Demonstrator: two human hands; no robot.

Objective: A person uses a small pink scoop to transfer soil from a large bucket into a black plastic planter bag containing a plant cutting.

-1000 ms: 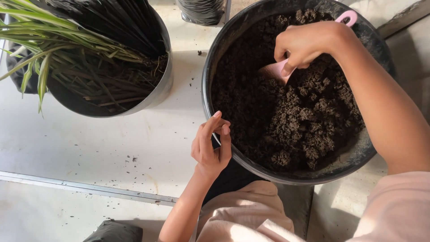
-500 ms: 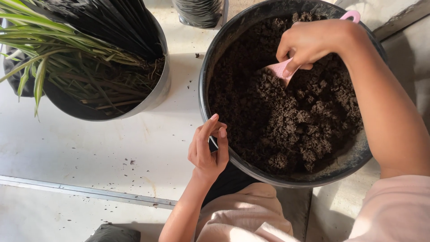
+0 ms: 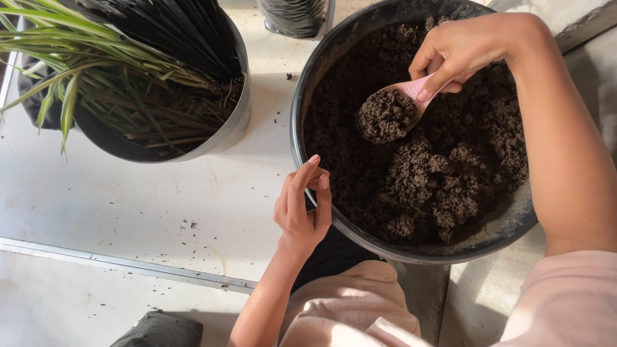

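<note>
A large black tub full of dark clumpy soil sits at the right. My right hand grips a pink scoop heaped with soil and holds it above the tub's soil. At the near left edge of the tub, my left hand pinches the rim between thumb and fingers. A black pot with a long-leaved green and white plant stands at the upper left.
Everything rests on a pale surface scattered with soil crumbs, with a metal strip along its near edge. A small dark container stands at the top middle. A dark object lies at the bottom edge.
My right hand has lifted the pink scoop out of the soil with a load on it and swung it left. My left hand stays on the rim.
</note>
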